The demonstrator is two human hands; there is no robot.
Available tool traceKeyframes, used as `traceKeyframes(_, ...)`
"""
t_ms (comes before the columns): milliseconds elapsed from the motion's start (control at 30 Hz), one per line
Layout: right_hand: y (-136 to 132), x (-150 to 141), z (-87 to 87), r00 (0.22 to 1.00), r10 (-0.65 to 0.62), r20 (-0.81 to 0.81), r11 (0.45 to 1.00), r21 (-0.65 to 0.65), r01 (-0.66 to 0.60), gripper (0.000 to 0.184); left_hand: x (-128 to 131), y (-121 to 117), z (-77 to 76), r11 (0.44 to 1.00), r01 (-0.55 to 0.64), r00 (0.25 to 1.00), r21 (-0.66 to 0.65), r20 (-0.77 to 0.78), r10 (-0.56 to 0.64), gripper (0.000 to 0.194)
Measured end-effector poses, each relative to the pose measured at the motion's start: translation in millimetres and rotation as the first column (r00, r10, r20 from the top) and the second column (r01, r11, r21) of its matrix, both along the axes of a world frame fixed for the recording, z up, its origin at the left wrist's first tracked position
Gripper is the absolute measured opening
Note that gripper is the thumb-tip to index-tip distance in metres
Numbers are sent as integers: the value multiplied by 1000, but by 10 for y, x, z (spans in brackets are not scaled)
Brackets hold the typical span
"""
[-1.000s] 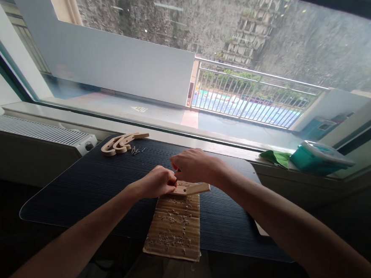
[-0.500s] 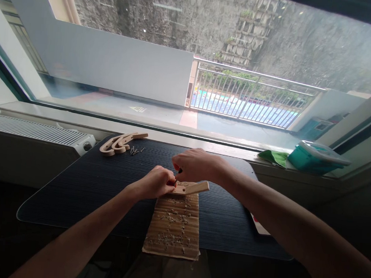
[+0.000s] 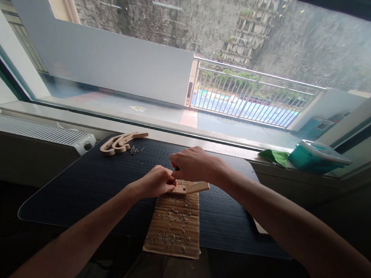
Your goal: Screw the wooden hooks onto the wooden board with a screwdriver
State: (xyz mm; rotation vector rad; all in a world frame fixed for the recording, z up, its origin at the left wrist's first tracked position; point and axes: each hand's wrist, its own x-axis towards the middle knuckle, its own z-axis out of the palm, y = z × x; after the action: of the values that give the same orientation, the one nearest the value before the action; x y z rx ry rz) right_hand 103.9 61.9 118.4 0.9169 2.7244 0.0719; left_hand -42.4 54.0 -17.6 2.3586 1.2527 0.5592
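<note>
My left hand is closed on one end of a pale wooden piece, pressing it down on a strip of corrugated cardboard strewn with wood chips. My right hand hovers just above the same end, fingers curled around a small dark tool with a bit of red showing beneath. Most of the tool is hidden inside the fist. The cardboard lies on a dark ribbed table.
Two curved wooden hooks and several small screws lie at the table's far left. A white radiator stands to the left. On the window sill at the right are a green cloth and a teal box.
My right hand has shifted very slightly over the wooden piece; the left hand and the piece stay in place.
</note>
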Motion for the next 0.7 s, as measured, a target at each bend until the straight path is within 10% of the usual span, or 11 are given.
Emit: traceKeyframes(700,21,46,-15,997,59,-46,994,-86,-63,18,26,-14,54,999,-4,999,-37,-32,3,15)
